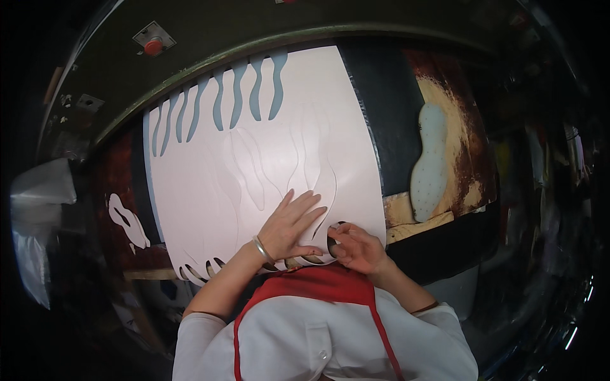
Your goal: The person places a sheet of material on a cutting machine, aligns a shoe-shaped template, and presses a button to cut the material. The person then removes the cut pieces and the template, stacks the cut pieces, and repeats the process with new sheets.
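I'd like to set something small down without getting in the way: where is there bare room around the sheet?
The dark strip between the sheet and the pale template looks bare; so does the sheet's far-right corner, beside the wavy slots. It's crowded at the near edge: left hand, right hand and cut gaps.

A red button (152, 47) (round, on a square plate (151, 31)) and clear plastic (39, 197) appear leftward.

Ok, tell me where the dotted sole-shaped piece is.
In the head view, the dotted sole-shaped piece lies at right on the worn reddish-brown board, with a black strip between it and the pale pink sheet.
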Action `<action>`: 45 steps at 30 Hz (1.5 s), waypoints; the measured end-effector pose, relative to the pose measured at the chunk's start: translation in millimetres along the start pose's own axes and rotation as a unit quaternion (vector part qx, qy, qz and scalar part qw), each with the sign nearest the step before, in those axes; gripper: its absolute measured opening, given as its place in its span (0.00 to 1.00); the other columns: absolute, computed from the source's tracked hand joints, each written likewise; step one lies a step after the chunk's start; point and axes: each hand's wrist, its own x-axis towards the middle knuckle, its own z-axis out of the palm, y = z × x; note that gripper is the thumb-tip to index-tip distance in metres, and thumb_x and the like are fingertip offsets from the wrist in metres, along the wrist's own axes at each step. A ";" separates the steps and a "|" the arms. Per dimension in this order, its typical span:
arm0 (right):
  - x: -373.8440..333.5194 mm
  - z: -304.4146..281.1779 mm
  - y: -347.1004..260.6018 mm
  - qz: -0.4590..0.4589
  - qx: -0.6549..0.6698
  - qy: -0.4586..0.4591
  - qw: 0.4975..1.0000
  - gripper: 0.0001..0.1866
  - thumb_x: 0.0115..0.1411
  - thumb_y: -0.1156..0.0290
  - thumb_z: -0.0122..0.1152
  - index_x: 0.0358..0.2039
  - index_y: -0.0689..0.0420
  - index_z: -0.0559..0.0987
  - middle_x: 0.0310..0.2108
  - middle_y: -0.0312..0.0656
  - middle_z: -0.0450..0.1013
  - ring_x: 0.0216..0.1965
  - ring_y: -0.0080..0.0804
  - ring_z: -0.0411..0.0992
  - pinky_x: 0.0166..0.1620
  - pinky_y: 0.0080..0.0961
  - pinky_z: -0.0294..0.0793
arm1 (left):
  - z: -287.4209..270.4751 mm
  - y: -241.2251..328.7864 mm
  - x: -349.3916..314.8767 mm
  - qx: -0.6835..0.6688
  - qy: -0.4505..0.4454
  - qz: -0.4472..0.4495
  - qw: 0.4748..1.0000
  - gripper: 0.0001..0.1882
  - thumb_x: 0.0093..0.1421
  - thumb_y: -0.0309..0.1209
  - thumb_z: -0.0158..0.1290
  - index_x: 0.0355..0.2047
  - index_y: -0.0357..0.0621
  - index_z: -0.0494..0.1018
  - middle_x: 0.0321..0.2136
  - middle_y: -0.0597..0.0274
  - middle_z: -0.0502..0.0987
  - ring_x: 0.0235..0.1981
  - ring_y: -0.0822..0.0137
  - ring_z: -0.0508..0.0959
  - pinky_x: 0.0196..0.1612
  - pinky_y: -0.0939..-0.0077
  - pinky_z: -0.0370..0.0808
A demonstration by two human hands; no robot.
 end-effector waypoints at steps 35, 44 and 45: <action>118.9 49.0 -0.8 -0.255 -0.641 0.181 0.701 0.23 0.66 0.52 0.44 0.28 0.59 0.74 0.12 0.33 0.63 0.15 0.21 0.64 0.19 0.19 0.63 | -200.8 -71.3 53.6 -0.146 0.239 -0.254 0.926 0.22 0.61 0.42 0.49 0.30 0.29 0.74 0.23 0.59 0.76 0.23 0.70 0.74 0.28 0.73 0.71; 116.8 45.6 -9.2 -0.297 -0.781 0.306 0.457 0.24 0.62 0.54 0.51 0.21 0.64 0.78 0.19 0.60 0.70 0.23 0.60 0.71 0.28 0.47 0.69 | -73.1 -78.7 79.7 -0.443 0.171 -0.378 0.794 0.23 0.59 0.35 0.55 0.40 0.20 0.69 0.35 0.40 0.76 0.38 0.55 0.79 0.36 0.64 0.78; 109.0 47.1 -12.5 -0.355 -0.757 0.285 0.470 0.23 0.62 0.56 0.50 0.22 0.64 0.77 0.18 0.59 0.70 0.22 0.59 0.71 0.27 0.45 0.69 | -88.5 -79.3 82.3 -0.156 0.133 -0.379 0.903 0.25 0.60 0.40 0.52 0.41 0.23 0.70 0.34 0.44 0.77 0.36 0.55 0.79 0.40 0.64 0.76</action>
